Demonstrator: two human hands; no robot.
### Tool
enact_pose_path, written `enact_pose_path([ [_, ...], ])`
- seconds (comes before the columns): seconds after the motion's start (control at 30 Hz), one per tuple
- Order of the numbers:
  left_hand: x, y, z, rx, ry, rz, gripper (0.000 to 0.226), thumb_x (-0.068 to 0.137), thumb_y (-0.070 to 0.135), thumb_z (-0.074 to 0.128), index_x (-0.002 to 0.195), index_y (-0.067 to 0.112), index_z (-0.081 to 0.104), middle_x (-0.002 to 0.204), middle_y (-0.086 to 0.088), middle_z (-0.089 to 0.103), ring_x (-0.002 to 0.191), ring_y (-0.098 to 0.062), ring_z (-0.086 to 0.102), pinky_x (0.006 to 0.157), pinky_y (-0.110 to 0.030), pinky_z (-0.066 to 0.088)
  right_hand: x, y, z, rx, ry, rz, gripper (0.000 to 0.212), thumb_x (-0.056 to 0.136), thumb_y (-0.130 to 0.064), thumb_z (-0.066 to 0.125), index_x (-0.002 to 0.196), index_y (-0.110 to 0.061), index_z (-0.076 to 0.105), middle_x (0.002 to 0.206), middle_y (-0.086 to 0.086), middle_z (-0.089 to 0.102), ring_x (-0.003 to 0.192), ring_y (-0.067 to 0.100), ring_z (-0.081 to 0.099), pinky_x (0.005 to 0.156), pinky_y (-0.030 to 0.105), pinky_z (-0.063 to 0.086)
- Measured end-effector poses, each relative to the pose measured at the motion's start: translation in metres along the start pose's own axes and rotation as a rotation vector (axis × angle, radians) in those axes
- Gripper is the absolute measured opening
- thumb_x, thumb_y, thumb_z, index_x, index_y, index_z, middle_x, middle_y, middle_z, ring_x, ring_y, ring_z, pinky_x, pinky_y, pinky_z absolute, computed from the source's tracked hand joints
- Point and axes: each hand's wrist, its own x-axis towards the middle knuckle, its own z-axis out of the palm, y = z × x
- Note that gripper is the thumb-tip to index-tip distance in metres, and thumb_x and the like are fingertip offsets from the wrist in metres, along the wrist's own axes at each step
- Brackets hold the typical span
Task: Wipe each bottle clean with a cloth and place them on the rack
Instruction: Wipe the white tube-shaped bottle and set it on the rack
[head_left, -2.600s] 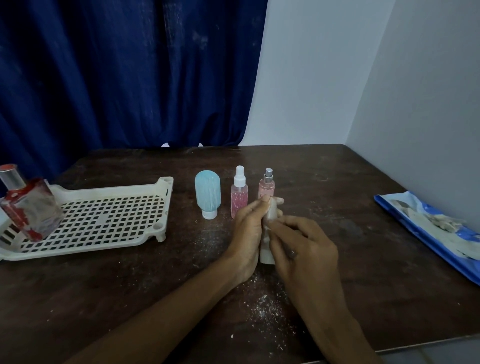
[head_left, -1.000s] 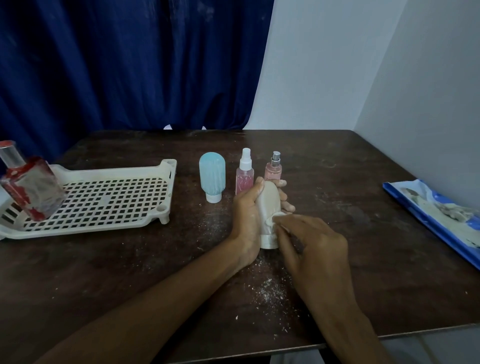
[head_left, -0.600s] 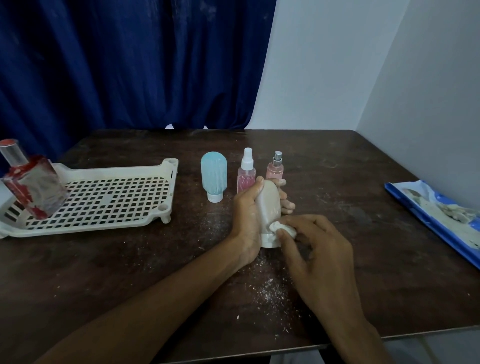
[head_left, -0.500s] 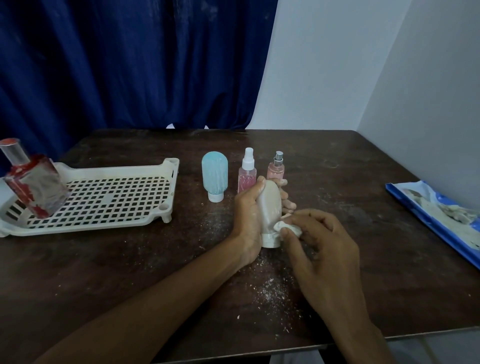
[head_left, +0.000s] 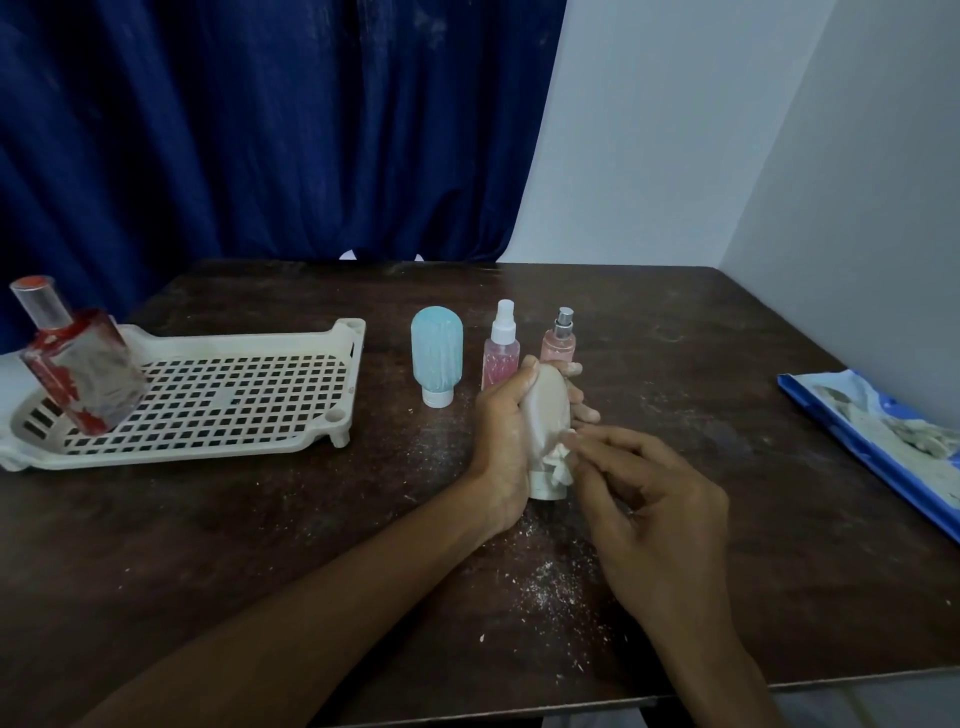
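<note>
The cloth wad (head_left: 560, 460) has slid from the middle of the white bottle (head_left: 545, 410) down to just above its cap, so the wipe looks to be nearing the bottle's lower end. Racking comes later. At frame centre the left grip (head_left: 501, 436) curls round the bottle, which stands cap-down on the surface (head_left: 260, 519). The right grip (head_left: 654, 514) pinches the cloth against the bottle's right flank. The rack (head_left: 332, 441), at frame left, holds one perfume bottle (head_left: 78, 364).

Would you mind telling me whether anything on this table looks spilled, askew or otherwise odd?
White powdery crumbs lie scattered on the table near the white bottle, like a spill. The blue bottle is streaked white. The red bottle in the rack leans left, though the wide lens may exaggerate that.
</note>
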Motion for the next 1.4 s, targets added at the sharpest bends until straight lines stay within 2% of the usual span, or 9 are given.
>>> enact_pose_path([
  [0.17, -0.001, 0.002, 0.005, -0.001, 0.021, 0.017, 0.043, 0.103, 0.033, 0.035, 0.101, 0.001, 0.064, 0.074, -0.009, 0.058, 0.059, -0.018, 0.064, 0.058, -0.026, 0.053, -0.003, -0.001, -0.002, 0.132, -0.033, 0.045, 0.032, 0.078, -0.012, 0.081, 0.109, -0.014, 0.076, 0.107, -0.008, 0.072, 0.090, -0.005, 0.070, 0.079, 0.011, 0.053],
  [0.33, 0.000, 0.001, 0.003, -0.021, 0.019, 0.021, 0.043, 0.103, 0.033, 0.036, 0.102, 0.001, 0.064, 0.076, -0.010, 0.057, 0.062, -0.020, 0.062, 0.059, -0.026, 0.054, 0.000, -0.003, -0.005, 0.068, -0.010, 0.011, 0.023, 0.082, -0.013, 0.078, 0.104, -0.021, 0.077, 0.100, -0.016, 0.072, 0.092, -0.005, 0.068, 0.079, 0.009, 0.050],
  [0.63, -0.001, 0.001, 0.001, -0.006, -0.005, 0.027, 0.042, 0.102, 0.033, 0.037, 0.102, 0.003, 0.066, 0.076, -0.008, 0.060, 0.062, -0.016, 0.063, 0.061, -0.028, 0.054, 0.006, -0.002, -0.003, 0.058, -0.011, -0.023, 0.016, 0.085, -0.011, 0.076, 0.100, -0.019, 0.075, 0.097, -0.014, 0.073, 0.087, -0.003, 0.069, 0.073, 0.011, 0.053],
  [0.77, 0.000, 0.001, 0.001, -0.014, -0.011, 0.014, 0.042, 0.103, 0.034, 0.036, 0.103, 0.003, 0.065, 0.076, -0.008, 0.060, 0.064, -0.019, 0.065, 0.059, -0.029, 0.055, 0.006, 0.000, -0.004, 0.001, 0.005, -0.072, 0.020, 0.081, -0.007, 0.078, 0.099, -0.016, 0.079, 0.097, -0.010, 0.073, 0.090, -0.005, 0.068, 0.076, 0.007, 0.051],
  [0.9, 0.000, 0.001, 0.001, -0.015, -0.012, 0.011, 0.043, 0.103, 0.034, 0.036, 0.102, 0.002, 0.065, 0.075, -0.008, 0.060, 0.064, -0.018, 0.065, 0.060, -0.029, 0.054, 0.005, 0.001, -0.005, -0.026, -0.005, -0.067, 0.018, 0.084, -0.013, 0.076, 0.102, -0.015, 0.078, 0.099, -0.008, 0.073, 0.091, -0.005, 0.067, 0.080, 0.007, 0.049],
  [1.03, 0.000, -0.001, 0.000, -0.027, -0.038, 0.014, 0.042, 0.099, 0.037, 0.041, 0.102, 0.003, 0.066, 0.073, -0.007, 0.062, 0.064, -0.020, 0.061, 0.062, -0.031, 0.047, 0.005, 0.003, -0.001, -0.107, 0.012, -0.114, 0.023, 0.083, -0.003, 0.075, 0.104, -0.012, 0.078, 0.102, -0.004, 0.073, 0.095, -0.001, 0.068, 0.086, 0.010, 0.050],
  [1.13, 0.001, -0.001, 0.001, -0.038, -0.029, 0.008, 0.042, 0.101, 0.033, 0.037, 0.103, 0.001, 0.064, 0.074, -0.008, 0.059, 0.064, -0.019, 0.062, 0.066, -0.032, 0.049, 0.003, 0.002, 0.003, -0.150, 0.001, -0.148, 0.026, 0.080, -0.001, 0.078, 0.102, -0.014, 0.078, 0.102, -0.006, 0.074, 0.095, 0.004, 0.068, 0.087, 0.013, 0.051],
  [1.23, 0.002, 0.000, 0.003, -0.020, -0.004, 0.023, 0.042, 0.102, 0.030, 0.034, 0.104, -0.002, 0.063, 0.075, -0.010, 0.057, 0.061, -0.019, 0.062, 0.062, -0.029, 0.051, -0.001, 0.002, 0.003, -0.198, -0.009, -0.152, 0.027, 0.076, -0.003, 0.081, 0.098, -0.019, 0.079, 0.097, -0.010, 0.074, 0.089, 0.012, 0.068, 0.084, 0.009, 0.047],
  [1.4, 0.000, -0.003, 0.002, -0.014, -0.037, 0.060, 0.043, 0.094, 0.035, 0.046, 0.104, -0.001, 0.065, 0.075, -0.011, 0.058, 0.063, -0.020, 0.062, 0.065, -0.031, 0.053, 0.008, 0.005, 0.003, -0.152, 0.023, -0.115, 0.024, 0.079, -0.006, 0.080, 0.100, -0.016, 0.079, 0.101, -0.006, 0.074, 0.091, 0.009, 0.070, 0.078, 0.024, 0.058],
])
